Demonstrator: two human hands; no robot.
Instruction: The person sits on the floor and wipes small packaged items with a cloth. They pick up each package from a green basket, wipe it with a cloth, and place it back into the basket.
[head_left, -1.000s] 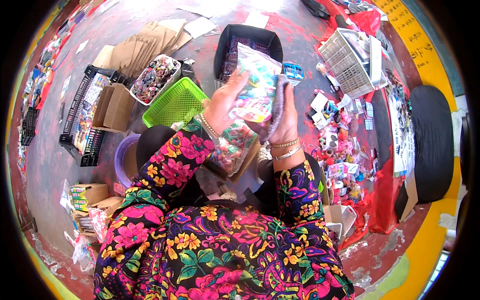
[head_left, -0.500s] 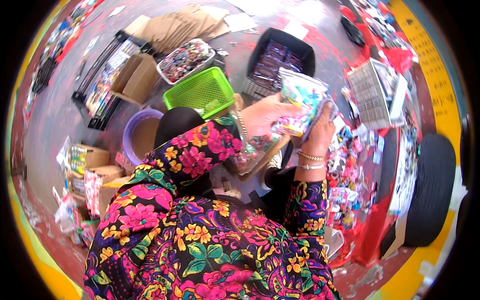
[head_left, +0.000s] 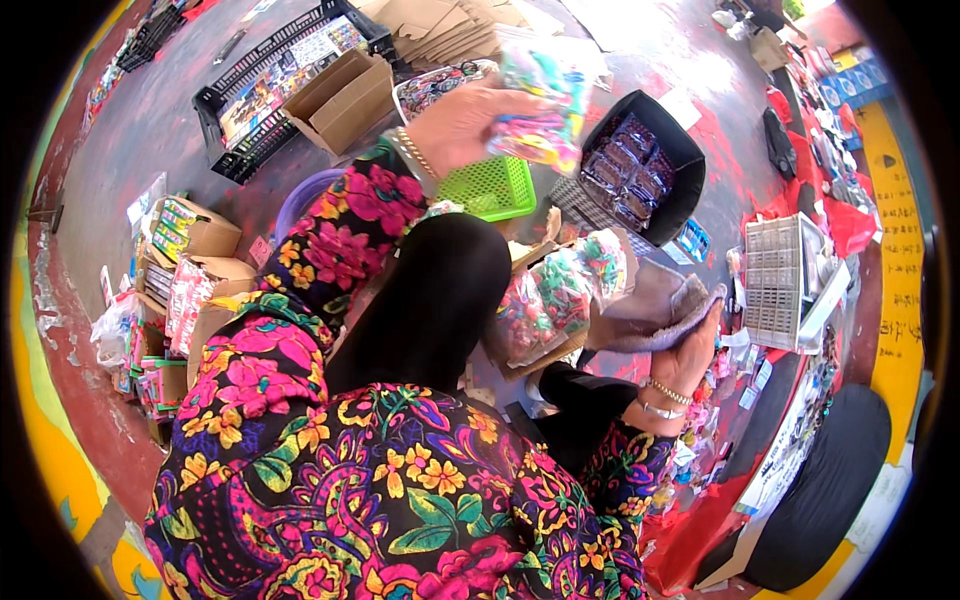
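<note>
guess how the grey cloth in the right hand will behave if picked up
Probably floppy: the grey cloth curves and folds by the right hand. It's perhaps light for its size, since one hand seems enough to hold it. It's likely not very slippery, as its surface looks fuzzy rather than glossy.

The scene is brightly lit, strongest toward the top, where glare whitens the floor (head_left: 640, 45). The raised plastic bag (head_left: 545, 105) looks blurred and washed out at its upper part. The black trousers (head_left: 440, 280) sink into dark with little detail, while the flowered shirt (head_left: 420, 490) stays crisp. Fisheye distortion bends the yellow strip (head_left: 893, 225) at right; all 4 corners are black.
</note>
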